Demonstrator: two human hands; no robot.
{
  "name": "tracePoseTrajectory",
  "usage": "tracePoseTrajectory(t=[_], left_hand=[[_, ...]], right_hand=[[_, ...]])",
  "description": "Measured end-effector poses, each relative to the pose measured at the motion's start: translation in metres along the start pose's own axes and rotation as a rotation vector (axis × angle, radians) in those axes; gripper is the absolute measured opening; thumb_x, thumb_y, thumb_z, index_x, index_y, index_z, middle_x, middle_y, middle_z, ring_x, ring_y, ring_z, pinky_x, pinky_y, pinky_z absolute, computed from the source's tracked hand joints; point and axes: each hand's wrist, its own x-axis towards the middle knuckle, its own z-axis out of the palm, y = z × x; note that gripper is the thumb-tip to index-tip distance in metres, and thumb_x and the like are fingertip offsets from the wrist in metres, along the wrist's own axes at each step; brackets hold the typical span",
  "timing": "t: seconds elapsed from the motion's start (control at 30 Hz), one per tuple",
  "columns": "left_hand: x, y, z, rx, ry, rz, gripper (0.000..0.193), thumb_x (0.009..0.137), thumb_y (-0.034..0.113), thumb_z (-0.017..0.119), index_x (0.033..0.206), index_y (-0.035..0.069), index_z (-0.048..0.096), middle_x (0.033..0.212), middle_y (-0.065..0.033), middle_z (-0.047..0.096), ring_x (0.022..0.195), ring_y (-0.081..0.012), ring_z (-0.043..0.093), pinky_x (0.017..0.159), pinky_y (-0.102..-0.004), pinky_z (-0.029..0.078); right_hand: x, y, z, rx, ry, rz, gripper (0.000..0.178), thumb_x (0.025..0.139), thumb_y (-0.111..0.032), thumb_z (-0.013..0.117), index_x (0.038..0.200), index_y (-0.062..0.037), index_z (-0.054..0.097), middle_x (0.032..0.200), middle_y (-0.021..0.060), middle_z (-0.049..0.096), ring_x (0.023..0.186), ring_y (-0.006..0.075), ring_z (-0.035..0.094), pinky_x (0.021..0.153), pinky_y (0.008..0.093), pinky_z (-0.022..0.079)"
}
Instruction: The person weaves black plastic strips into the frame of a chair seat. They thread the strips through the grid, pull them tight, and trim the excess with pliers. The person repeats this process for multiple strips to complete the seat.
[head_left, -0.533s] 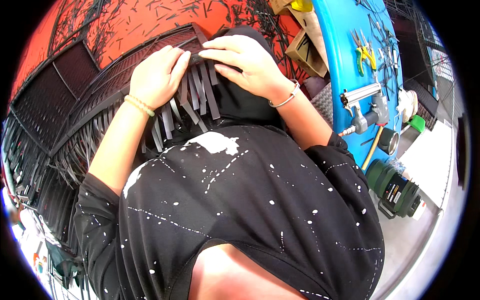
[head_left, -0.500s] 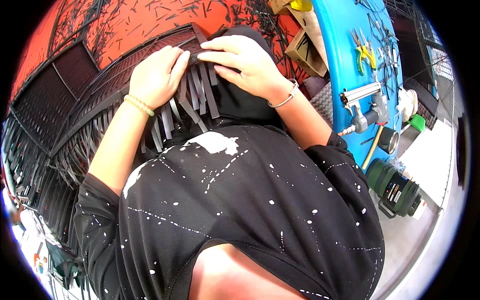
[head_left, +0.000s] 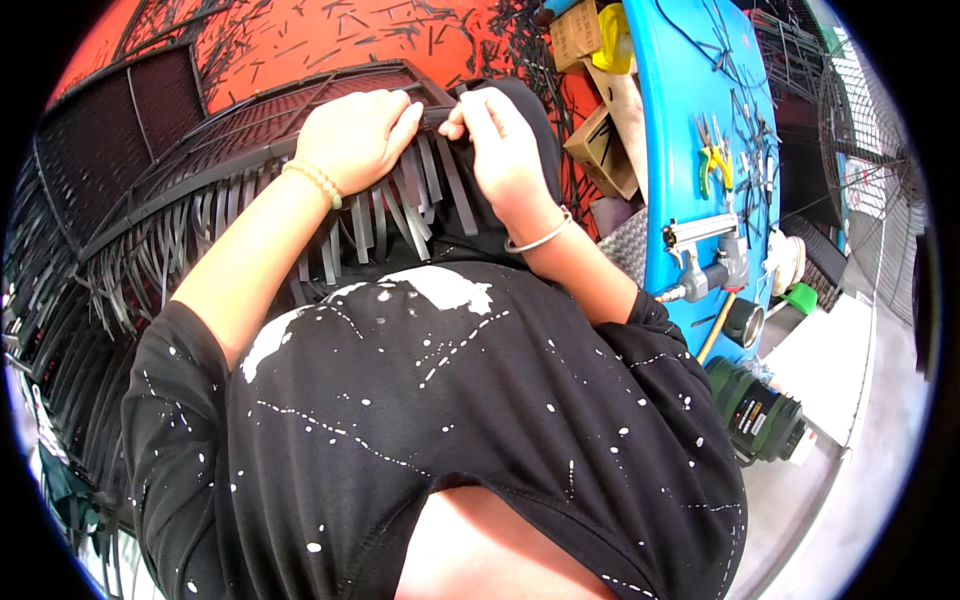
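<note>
A dark woven panel on a black frame (head_left: pixel 200 192) lies across my lap, with a fringe of loose grey-black flat strips (head_left: pixel 375 215) hanging from its near edge. My left hand (head_left: pixel 355 140), a beaded bracelet at its wrist, is curled over that edge close to the panel's right corner, its fingertips partly hidden. Just right of the corner, my right hand (head_left: pixel 500 155) has its thumb and fingers pinched together. Whatever they may hold is too small to make out. The strips dangle below and between the two hands.
At the right, a blue table (head_left: pixel 690 130) carries yellow-green pliers (head_left: pixel 715 168), a pneumatic nail gun (head_left: pixel 715 260) and dark strip scraps. Cardboard boxes (head_left: pixel 603 150) stand beside it. A dark green tool (head_left: pixel 755 412) is below. Strip offcuts litter the red floor (head_left: pixel 300 40).
My right hand has drawn back from the frame edge, and its outstretched fingers have closed into a pinch. My left hand has shifted right along the edge. The whole view has shifted slightly.
</note>
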Motion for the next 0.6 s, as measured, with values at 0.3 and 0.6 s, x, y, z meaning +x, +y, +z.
tracePoseTrajectory(t=[0.3,0.6], left_hand=[[-0.010,0.004,0.008,0.094,-0.031,0.000,0.028,0.096,0.035,0.050,0.088,0.009,0.058,0.076,-0.0097,0.064,0.070,-0.0265,0.066,0.061,-0.0382,0.054],[-0.016,0.004,0.014,0.073,0.017,0.022,0.023,0.094,0.032,0.053,0.090,0.009,0.058,0.077,-0.0083,0.062,0.071,-0.0267,0.064,0.062,-0.0375,0.052]], right_hand=[[-0.018,-0.032,0.011,0.122,-0.027,0.312,0.022,0.100,-0.019,0.050,0.080,-0.0095,0.050,0.071,-0.0038,0.047,0.065,0.0052,0.044,0.059,0.0206,0.037],[-0.037,-0.050,0.009,0.141,-0.031,0.353,0.021,0.100,-0.016,0.048,0.081,-0.0079,0.050,0.073,-0.0018,0.050,0.066,0.0056,0.046,0.063,0.0211,0.039]])
